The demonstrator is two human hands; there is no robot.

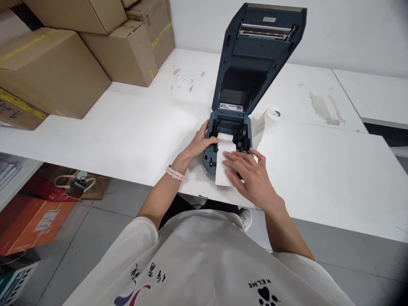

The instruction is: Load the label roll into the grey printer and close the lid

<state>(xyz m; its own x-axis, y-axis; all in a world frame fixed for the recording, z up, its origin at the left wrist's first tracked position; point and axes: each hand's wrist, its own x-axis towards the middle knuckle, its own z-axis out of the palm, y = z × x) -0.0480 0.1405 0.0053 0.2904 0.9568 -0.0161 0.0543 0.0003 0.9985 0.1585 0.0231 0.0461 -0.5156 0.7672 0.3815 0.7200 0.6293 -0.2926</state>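
Note:
A dark blue label printer (245,85) stands on the white table (134,131) with its lid raised upright. A white paper strip (223,159) runs from its open bay out over the front. My left hand (200,142) grips the printer's left side, fingers curled round the edge. My right hand (248,172) lies flat with fingers stretched, pressing the paper strip down at the printer's front right. A pink watch sits on my left wrist (176,173).
A white paper roll (270,117) stands just right of the printer. Cardboard boxes (79,46) pile up at the table's back left. Under the table's left end lie an orange box (28,221) and a bag (75,182). Another white table (369,95) adjoins at right.

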